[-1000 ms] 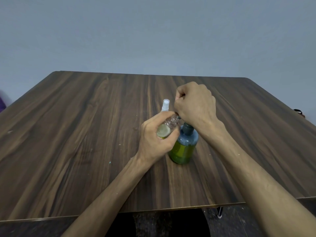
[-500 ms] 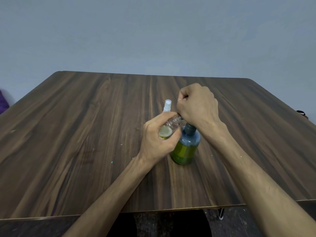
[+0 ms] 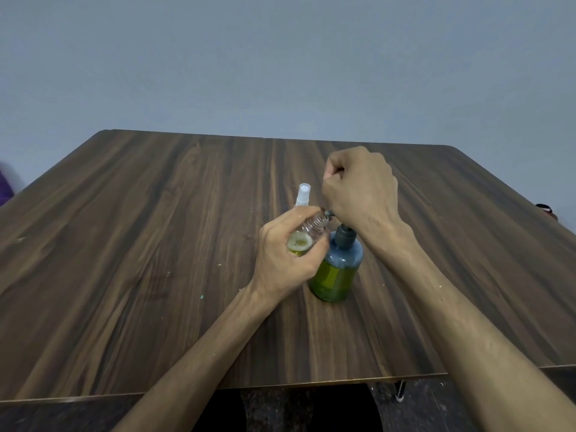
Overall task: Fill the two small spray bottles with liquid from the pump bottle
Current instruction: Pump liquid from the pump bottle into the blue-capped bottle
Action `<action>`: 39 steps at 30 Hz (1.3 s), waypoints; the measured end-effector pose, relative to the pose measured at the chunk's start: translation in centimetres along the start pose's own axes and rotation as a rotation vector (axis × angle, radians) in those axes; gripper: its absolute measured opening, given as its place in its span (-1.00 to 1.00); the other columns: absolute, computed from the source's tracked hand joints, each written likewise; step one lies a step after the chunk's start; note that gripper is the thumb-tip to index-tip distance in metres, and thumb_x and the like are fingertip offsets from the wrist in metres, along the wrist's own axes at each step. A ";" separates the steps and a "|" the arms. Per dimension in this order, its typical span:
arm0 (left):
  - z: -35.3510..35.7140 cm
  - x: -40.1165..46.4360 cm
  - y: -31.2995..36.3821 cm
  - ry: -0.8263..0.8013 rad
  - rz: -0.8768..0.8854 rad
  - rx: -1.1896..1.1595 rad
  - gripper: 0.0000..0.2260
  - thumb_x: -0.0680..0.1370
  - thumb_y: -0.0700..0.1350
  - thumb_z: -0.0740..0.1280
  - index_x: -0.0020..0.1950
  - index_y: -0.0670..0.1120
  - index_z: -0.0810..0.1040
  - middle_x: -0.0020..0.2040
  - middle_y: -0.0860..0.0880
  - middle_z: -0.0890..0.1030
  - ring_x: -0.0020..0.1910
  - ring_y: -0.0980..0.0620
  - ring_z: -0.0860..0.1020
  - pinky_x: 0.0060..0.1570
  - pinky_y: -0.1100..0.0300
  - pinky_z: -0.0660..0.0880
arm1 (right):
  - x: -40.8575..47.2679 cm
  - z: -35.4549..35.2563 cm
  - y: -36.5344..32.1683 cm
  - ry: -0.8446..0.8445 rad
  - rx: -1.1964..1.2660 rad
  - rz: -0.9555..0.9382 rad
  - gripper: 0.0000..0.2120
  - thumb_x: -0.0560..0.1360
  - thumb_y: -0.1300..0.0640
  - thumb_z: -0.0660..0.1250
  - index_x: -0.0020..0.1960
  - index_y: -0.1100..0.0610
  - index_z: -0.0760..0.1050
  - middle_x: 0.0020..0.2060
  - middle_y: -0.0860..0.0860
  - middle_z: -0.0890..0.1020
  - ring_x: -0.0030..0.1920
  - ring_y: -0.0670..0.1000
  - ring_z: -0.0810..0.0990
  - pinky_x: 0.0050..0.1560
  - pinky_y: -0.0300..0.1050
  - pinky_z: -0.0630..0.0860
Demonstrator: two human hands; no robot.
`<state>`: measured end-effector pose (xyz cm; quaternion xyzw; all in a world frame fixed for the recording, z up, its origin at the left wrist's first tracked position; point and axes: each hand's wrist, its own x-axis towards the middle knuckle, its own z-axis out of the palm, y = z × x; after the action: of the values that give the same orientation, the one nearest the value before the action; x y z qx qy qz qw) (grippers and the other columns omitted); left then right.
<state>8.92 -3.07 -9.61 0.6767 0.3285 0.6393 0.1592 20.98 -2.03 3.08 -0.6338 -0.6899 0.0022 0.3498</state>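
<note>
Clear plastic, holding a little green liquid: one open spray bottle (image 3: 307,236) tilts in the left hand (image 3: 285,254), fingers wrapped round it, neck at the pump bottle (image 3: 338,269) spout. A second, capped spray bottle (image 3: 303,194) stands just behind. The right hand (image 3: 361,188), fisted, covers the one pump head.

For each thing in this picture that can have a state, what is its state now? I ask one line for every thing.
Open spray bottle: uncapped, tilted, some green liquid inside, mouth at the pump spout.
Capped spray bottle: upright, behind the left hand.
Pump bottle: upright, partly full.
Left hand: grips the open spray bottle.
Right hand: fisted on the pump head.
</note>
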 end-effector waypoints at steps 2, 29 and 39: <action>0.0 0.0 0.0 -0.005 -0.013 -0.006 -0.80 0.52 -0.27 0.53 0.13 -0.27 0.70 -0.05 -0.10 0.74 -0.12 -0.09 0.73 -0.15 -0.15 0.66 | -0.3 0.4 0.0 -0.048 -0.016 0.020 -0.80 0.34 0.32 0.20 -0.37 0.10 0.50 -0.43 -0.04 0.56 -0.33 0.02 0.53 -0.23 -0.08 0.39; -0.1 0.0 -0.1 -0.018 -0.003 0.006 -0.79 0.51 -0.27 0.53 0.14 -0.26 0.70 -0.04 -0.09 0.74 -0.11 -0.05 0.73 -0.15 -0.11 0.66 | -0.5 0.3 -0.2 -0.048 -0.042 0.017 -0.79 0.34 0.31 0.20 -0.35 0.11 0.54 -0.41 -0.02 0.60 -0.31 0.04 0.56 -0.20 -0.05 0.47; -0.1 0.0 -0.1 -0.016 -0.014 -0.008 -0.80 0.52 -0.25 0.53 0.13 -0.24 0.70 -0.05 -0.07 0.74 -0.12 -0.06 0.72 -0.16 -0.14 0.65 | -0.7 0.4 -0.1 -0.052 -0.019 0.051 -0.79 0.34 0.31 0.18 -0.37 0.10 0.50 -0.43 -0.04 0.57 -0.34 0.02 0.53 -0.22 -0.07 0.39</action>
<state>8.83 -3.02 -9.62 0.6789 0.3295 0.6340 0.1688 20.69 -2.46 2.50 -0.6544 -0.6822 0.0209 0.3255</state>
